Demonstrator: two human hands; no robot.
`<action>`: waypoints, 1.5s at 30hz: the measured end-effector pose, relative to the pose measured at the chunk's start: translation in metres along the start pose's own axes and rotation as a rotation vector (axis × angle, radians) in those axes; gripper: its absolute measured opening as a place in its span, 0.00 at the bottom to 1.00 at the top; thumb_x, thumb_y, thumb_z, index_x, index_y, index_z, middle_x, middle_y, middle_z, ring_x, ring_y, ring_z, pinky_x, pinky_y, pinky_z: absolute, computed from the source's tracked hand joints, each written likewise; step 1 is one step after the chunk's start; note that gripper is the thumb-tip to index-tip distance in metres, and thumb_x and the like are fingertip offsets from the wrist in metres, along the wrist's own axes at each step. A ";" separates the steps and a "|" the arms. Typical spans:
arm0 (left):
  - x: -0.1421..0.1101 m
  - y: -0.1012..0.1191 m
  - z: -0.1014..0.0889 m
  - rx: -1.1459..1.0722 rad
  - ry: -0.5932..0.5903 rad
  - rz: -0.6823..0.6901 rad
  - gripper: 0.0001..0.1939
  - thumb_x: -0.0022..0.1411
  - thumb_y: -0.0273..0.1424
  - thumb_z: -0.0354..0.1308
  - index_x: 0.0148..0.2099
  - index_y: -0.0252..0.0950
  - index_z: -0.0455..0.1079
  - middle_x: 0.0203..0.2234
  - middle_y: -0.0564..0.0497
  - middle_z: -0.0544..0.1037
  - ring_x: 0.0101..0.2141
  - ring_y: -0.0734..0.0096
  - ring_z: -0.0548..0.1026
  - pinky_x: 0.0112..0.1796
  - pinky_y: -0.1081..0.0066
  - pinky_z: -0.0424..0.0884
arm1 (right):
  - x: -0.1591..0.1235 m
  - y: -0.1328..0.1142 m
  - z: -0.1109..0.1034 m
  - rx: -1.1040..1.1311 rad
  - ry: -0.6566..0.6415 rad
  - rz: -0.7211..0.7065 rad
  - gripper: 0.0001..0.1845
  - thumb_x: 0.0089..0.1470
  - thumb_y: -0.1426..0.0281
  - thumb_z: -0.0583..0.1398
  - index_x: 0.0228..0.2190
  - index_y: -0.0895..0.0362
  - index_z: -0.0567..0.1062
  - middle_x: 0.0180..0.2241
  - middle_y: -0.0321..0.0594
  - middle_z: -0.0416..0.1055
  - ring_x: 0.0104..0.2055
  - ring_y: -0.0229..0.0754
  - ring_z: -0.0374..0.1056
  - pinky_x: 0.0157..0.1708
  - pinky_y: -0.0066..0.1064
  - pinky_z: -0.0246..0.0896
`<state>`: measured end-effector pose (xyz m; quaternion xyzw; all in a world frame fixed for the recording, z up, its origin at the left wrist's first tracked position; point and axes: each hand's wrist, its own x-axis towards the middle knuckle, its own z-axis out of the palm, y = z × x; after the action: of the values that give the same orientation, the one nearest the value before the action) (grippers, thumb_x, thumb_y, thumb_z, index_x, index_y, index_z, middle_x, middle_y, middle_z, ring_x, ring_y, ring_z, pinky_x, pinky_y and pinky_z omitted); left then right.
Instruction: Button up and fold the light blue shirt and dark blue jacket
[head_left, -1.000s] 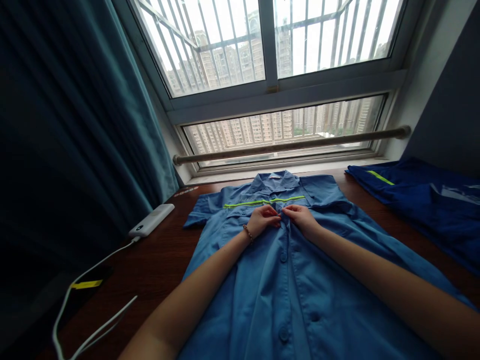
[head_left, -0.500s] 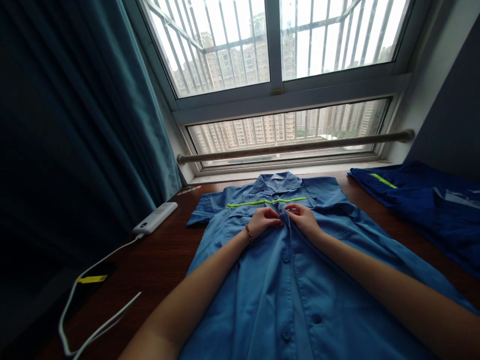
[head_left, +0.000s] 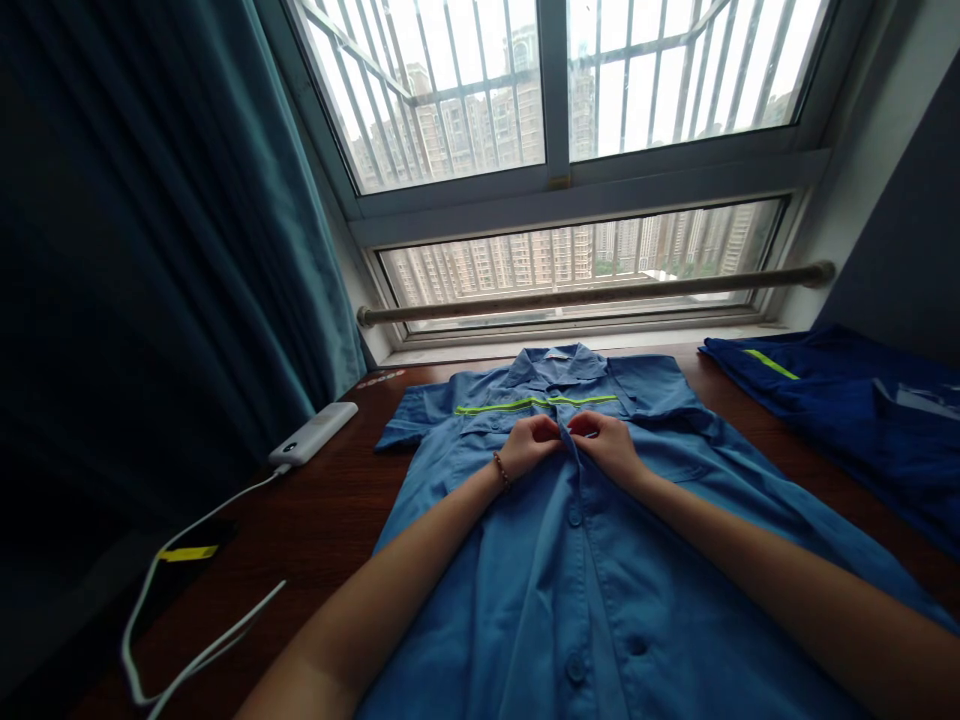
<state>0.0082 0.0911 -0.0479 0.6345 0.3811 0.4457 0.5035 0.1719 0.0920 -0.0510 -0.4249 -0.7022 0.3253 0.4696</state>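
A blue short-sleeved work shirt lies front up, its collar toward the window and a yellow-green stripe across the chest. My left hand, with a beaded bracelet at the wrist, pinches the shirt's front edge just below the stripe. Opposite it, my right hand is closed on the other side of the same raised edge. Whether a button sits between my fingertips is hidden. Lower on the front, one button and another button show along the edge.
The shirt is on a dark wooden table. A folded dark blue garment lies at the right. At the left are a white power bank with a white cable, a yellow tag and a blue curtain. Behind stands a barred window.
Both hands stay at the same place on the front edge, with small finger shifts. My right fingers have drawn slightly closer together. The whole view has shifted a little.
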 end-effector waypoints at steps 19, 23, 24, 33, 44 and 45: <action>0.006 -0.010 0.011 0.145 0.379 0.116 0.18 0.44 0.20 0.58 0.39 0.34 0.57 0.33 0.50 0.67 0.30 0.77 0.69 0.28 0.79 0.67 | -0.004 -0.002 0.008 -0.123 0.012 -0.018 0.09 0.40 0.68 0.60 0.29 0.57 0.73 0.27 0.38 0.70 0.30 0.39 0.66 0.33 0.29 0.61; 0.000 -0.008 0.015 0.180 0.350 0.185 0.22 0.48 0.22 0.56 0.46 0.36 0.54 0.41 0.48 0.68 0.20 0.88 0.65 0.22 0.82 0.64 | -0.001 0.000 0.009 -0.121 -0.005 0.060 0.09 0.38 0.69 0.61 0.27 0.58 0.73 0.26 0.38 0.71 0.29 0.40 0.66 0.32 0.30 0.61; -0.001 -0.008 0.016 0.187 0.344 0.196 0.23 0.48 0.22 0.56 0.47 0.37 0.54 0.42 0.48 0.67 0.19 0.89 0.64 0.21 0.82 0.63 | 0.000 0.000 0.009 -0.132 -0.007 0.055 0.09 0.38 0.69 0.60 0.27 0.58 0.73 0.26 0.38 0.71 0.29 0.39 0.66 0.32 0.29 0.60; -0.003 0.007 0.008 0.187 0.063 0.141 0.10 0.46 0.20 0.57 0.35 0.31 0.69 0.42 0.44 0.70 0.42 0.67 0.70 0.39 0.71 0.70 | -0.002 0.002 0.007 -0.244 0.046 -0.113 0.07 0.38 0.72 0.58 0.26 0.58 0.72 0.26 0.37 0.68 0.28 0.37 0.63 0.30 0.27 0.57; -0.002 0.001 0.004 0.405 0.129 0.147 0.06 0.51 0.27 0.56 0.33 0.33 0.72 0.27 0.50 0.75 0.30 0.71 0.72 0.35 0.70 0.69 | -0.002 0.004 0.003 -0.069 0.055 -0.067 0.06 0.42 0.68 0.59 0.26 0.57 0.75 0.25 0.38 0.72 0.28 0.39 0.67 0.30 0.28 0.60; -0.002 0.000 0.003 0.356 0.134 0.119 0.06 0.50 0.28 0.57 0.32 0.32 0.72 0.27 0.49 0.75 0.30 0.71 0.72 0.34 0.70 0.69 | -0.002 0.003 0.002 -0.048 0.042 -0.056 0.07 0.43 0.68 0.59 0.26 0.57 0.75 0.25 0.38 0.72 0.28 0.39 0.67 0.30 0.28 0.60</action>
<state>0.0110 0.0884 -0.0486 0.7040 0.4482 0.4414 0.3297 0.1714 0.0917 -0.0554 -0.4232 -0.7113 0.2860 0.4828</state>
